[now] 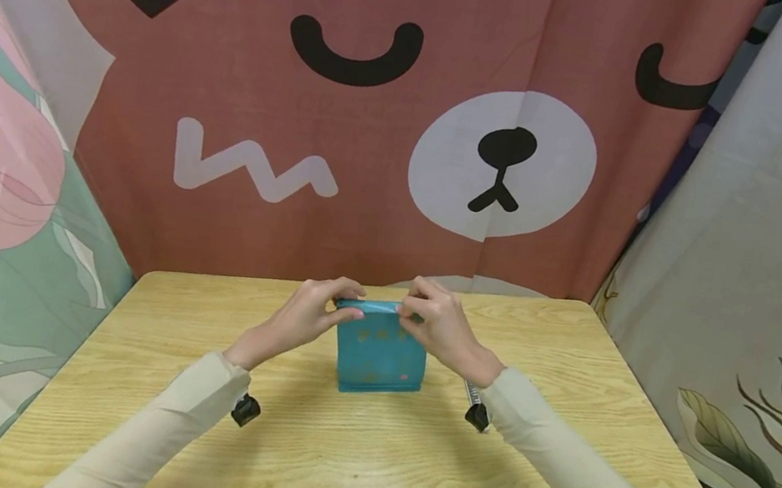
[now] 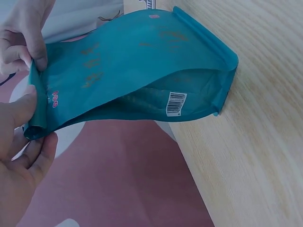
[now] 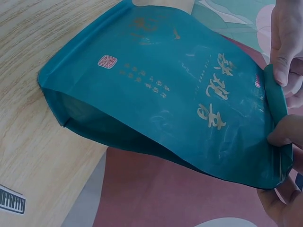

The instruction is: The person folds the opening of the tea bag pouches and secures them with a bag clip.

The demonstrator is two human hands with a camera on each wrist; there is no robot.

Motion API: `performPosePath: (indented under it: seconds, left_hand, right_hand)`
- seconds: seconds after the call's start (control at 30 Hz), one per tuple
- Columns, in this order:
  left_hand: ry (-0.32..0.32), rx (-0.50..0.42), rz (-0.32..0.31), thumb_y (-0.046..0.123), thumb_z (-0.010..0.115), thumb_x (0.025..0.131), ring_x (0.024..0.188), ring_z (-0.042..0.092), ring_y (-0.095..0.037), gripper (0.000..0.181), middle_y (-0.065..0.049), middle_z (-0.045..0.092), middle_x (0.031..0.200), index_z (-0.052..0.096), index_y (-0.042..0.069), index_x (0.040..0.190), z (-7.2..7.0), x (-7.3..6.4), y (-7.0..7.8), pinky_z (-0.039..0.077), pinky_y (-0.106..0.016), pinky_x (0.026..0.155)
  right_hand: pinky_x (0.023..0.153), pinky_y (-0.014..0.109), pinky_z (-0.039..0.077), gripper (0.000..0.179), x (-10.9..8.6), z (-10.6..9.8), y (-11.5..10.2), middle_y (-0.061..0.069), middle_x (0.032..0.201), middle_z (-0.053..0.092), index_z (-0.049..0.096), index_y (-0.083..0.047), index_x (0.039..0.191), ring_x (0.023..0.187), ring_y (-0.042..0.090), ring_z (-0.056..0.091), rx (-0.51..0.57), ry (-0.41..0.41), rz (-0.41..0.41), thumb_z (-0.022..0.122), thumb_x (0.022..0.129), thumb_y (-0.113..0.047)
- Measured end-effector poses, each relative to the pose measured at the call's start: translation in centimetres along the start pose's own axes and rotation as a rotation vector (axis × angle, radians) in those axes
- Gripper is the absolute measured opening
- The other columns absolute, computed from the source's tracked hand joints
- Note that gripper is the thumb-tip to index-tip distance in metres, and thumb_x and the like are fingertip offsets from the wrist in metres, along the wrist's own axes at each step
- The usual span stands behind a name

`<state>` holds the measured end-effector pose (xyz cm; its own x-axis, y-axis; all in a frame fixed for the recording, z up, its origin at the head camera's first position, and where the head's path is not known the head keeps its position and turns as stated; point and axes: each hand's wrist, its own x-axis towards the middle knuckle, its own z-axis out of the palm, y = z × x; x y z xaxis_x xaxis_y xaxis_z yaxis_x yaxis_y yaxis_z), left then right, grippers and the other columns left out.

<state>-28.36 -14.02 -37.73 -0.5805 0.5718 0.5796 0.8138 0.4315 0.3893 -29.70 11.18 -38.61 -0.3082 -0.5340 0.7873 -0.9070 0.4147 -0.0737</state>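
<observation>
Clamped at both ends on the rolled top edge of a teal pouch: at the left end with the left grip, at the right end with the right grip, with thumbs on the near face and other fingers curled behind. Directly below and between both grips, with its long axis going down from the roll to the flat base, toward the tabletop. Almost centred, thus about equally near to either grip. Most decisive here, by judgement: a roll set crosswise between the grips, at nearly a right angle to this long axis. Printed on the near face; below the left grip, open at the side, with a barcode label there. Whether fully standing on the tabletop or only lightly touching, hard to tell. Beyond both grips, a pinkish-brown curtain.
</observation>
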Motion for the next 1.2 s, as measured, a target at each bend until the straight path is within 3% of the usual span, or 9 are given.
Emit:
performPosePath:
  seconds: [0.17, 0.43, 0.67, 0.83, 1.0, 1.2]
  left_hand:
    - [-0.01, 0.058, 0.039, 0.01, 0.074, 0.091, 0.078, 0.062, -0.007, 0.023, -0.003, 0.071, 0.1, 0.069, 0.003, 0.112, 0.07, -0.11, 0.13, 0.052, -0.026, 0.064]
    - [0.012, 0.112, 0.135, 0.001, 0.076, 0.087, 0.084, 0.068, -0.012, 0.023, -0.007, 0.072, 0.101, 0.07, 0.002, 0.109, 0.2, -0.22, -0.06, 0.052, -0.021, 0.063]
    - [0.027, 0.204, 0.271, -0.005, 0.077, 0.082, 0.064, 0.059, -0.007, 0.026, -0.006, 0.072, 0.091, 0.066, 0.0, 0.105, 0.35, -0.42, -0.15, 0.046, -0.019, 0.052]
    - [0.019, 0.247, 0.293, -0.008, 0.077, 0.081, 0.059, 0.055, -0.005, 0.025, -0.004, 0.071, 0.088, 0.063, 0.003, 0.099, 0.26, -0.42, 0.0, 0.041, -0.015, 0.051]
    - [0.012, 0.196, 0.279, -0.009, 0.075, 0.083, 0.071, 0.067, -0.011, 0.021, -0.005, 0.072, 0.09, 0.064, 0.004, 0.095, 0.28, -0.36, -0.18, 0.05, -0.019, 0.058]
    - [0.05, 0.03, 0.258, -0.011, 0.076, 0.081, 0.079, 0.07, -0.015, 0.02, -0.006, 0.072, 0.091, 0.071, 0.003, 0.095, 0.56, -0.48, -0.85, 0.056, -0.024, 0.068]
  right_hand:
    - [0.056, 0.025, 0.045, 0.016, 0.05, -0.09, -0.11, 0.001, 0.078, 0.05, 0.073, -0.006, 0.072, 0.066, 0.014, 0.05, 0.009, 0.002, 0.002, 0.079, 0.079, 0.006]
    - [0.056, 0.024, 0.045, 0.017, 0.03, -0.07, -0.11, 0.001, 0.077, 0.05, 0.071, -0.007, 0.071, 0.066, 0.014, 0.05, 0.021, 0.01, 0.016, 0.078, 0.079, 0.007]
    - [0.056, 0.025, 0.044, 0.018, -0.03, -0.06, -0.13, 0.001, 0.078, 0.051, 0.072, -0.007, 0.071, 0.066, 0.013, 0.049, 0.031, 0.02, 0.005, 0.078, 0.079, 0.008]
    - [0.059, 0.027, 0.046, 0.016, -0.03, -0.17, -0.15, 0.002, 0.084, 0.055, 0.071, -0.007, 0.073, 0.069, 0.015, 0.052, 0.026, 0.001, 0.012, 0.079, 0.08, 0.006]
    - [0.062, 0.029, 0.051, 0.015, -0.06, -0.27, -0.02, 0.005, 0.092, 0.062, 0.071, -0.006, 0.075, 0.078, 0.02, 0.06, 0.021, -0.02, 0.003, 0.08, 0.079, 0.005]
    - [0.064, 0.031, 0.055, 0.014, -0.16, -0.17, 0.26, 0.01, 0.095, 0.072, 0.073, -0.005, 0.078, 0.087, 0.027, 0.065, 0.018, -0.002, -0.029, 0.082, 0.076, 0.006]
